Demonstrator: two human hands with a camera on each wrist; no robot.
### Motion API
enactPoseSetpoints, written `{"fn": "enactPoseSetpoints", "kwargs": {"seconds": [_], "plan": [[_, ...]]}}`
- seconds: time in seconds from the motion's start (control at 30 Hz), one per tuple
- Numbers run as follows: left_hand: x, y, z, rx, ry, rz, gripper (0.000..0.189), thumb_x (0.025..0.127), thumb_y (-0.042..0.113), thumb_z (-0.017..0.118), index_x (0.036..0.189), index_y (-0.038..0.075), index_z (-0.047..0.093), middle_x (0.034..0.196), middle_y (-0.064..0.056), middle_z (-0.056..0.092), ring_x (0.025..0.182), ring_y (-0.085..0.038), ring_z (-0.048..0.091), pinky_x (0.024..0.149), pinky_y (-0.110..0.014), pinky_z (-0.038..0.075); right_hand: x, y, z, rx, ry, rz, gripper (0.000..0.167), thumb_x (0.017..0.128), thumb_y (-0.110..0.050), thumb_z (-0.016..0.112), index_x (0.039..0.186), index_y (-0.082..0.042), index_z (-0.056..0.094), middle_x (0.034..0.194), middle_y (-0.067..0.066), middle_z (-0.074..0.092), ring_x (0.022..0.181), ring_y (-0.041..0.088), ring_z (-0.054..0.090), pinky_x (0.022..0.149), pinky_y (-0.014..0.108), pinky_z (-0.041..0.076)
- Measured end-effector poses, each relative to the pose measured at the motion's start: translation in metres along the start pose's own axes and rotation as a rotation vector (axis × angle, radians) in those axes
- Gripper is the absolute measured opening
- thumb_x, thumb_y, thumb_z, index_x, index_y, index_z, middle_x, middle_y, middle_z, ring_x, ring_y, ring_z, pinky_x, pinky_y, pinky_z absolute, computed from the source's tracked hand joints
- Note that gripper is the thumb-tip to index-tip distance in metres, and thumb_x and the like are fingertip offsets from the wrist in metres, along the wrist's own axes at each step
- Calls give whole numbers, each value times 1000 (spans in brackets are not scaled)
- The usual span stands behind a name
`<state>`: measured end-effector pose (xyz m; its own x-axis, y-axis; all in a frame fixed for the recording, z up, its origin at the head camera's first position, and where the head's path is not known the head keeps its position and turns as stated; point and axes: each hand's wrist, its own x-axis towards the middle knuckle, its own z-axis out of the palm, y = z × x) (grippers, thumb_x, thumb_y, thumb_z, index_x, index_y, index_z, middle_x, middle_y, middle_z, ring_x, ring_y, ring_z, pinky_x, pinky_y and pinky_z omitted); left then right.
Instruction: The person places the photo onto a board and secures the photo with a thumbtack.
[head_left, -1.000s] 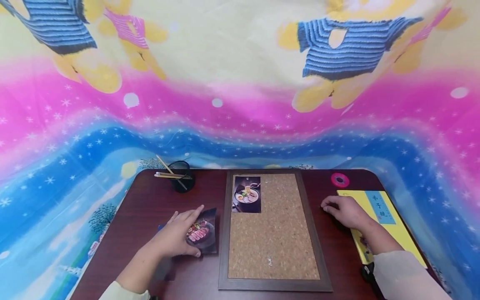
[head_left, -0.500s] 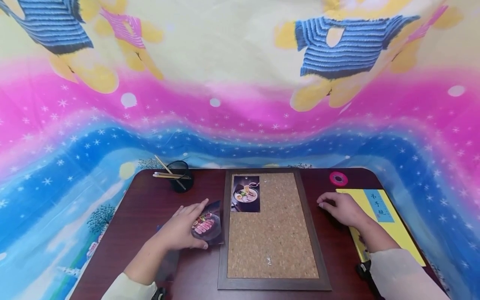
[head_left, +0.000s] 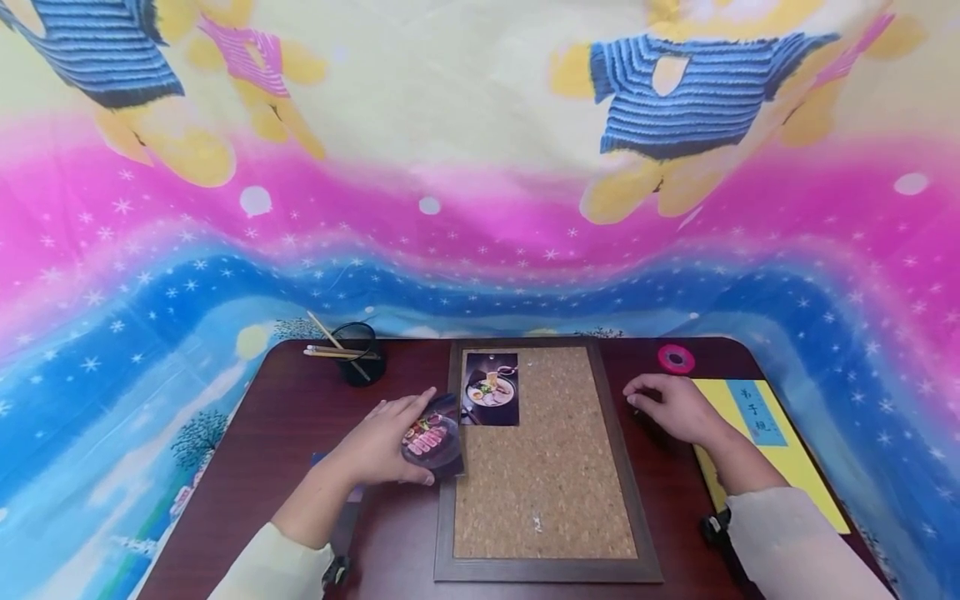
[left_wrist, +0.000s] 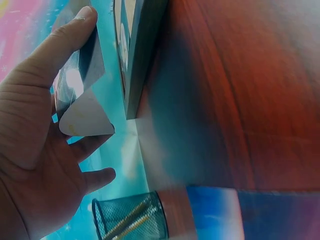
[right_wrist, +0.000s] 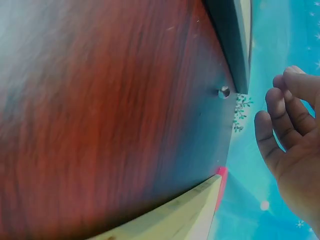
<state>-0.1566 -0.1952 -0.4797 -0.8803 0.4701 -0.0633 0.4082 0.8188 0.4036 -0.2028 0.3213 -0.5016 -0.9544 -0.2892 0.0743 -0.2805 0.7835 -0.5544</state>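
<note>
In the head view my left hand (head_left: 386, 442) pinches a food photo (head_left: 431, 440) showing sliced meat, its right edge over the corkboard's left frame. From the left wrist view, the photo (left_wrist: 75, 80) bends between thumb and fingers, its white back partly showing. The framed corkboard (head_left: 555, 475) lies in the middle, with a ramen photo (head_left: 491, 389) on its upper left. Beside the board, my right hand (head_left: 671, 408) hovers with loosely curled fingers. In the right wrist view, nothing shows between the fingers of the right hand (right_wrist: 292, 120); thumb and index tip overlap.
A black mesh pencil cup (head_left: 362, 358) stands at the back left. A pink tape roll (head_left: 677, 359) and a yellow book (head_left: 795, 467) lie to the right. Small clear bits (head_left: 537, 523) sit low on the cork. A small shiny object (right_wrist: 223, 92) lies on the table.
My left hand has carried the meat photo rightward and slightly up, from the table to the board's left edge. My right hand has shifted slightly left, towards the board.
</note>
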Motion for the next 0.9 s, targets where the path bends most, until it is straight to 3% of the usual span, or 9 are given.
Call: {"fn": "enactPoseSetpoints", "kwargs": {"seconds": [0.37,0.9], "plan": [[30,8,6,22,-1,49,120,64,64,91,163,24,36,158,-2,45,147,-25,40,122,-58,24,7,-7,7,42,-3,21,15,100,-19,71,115,-17,76,106,-3,73,87,17,63,76,37,56],[71,36,8,66,-14,63,120,65,66,89,164,26,34,160,-7,43,148,-33,39,123,-58,22,20,-18,10,69,1,7,23,102,-20,69,123,-18,77,119,5,74,114,31,67,94,57,55]]}}
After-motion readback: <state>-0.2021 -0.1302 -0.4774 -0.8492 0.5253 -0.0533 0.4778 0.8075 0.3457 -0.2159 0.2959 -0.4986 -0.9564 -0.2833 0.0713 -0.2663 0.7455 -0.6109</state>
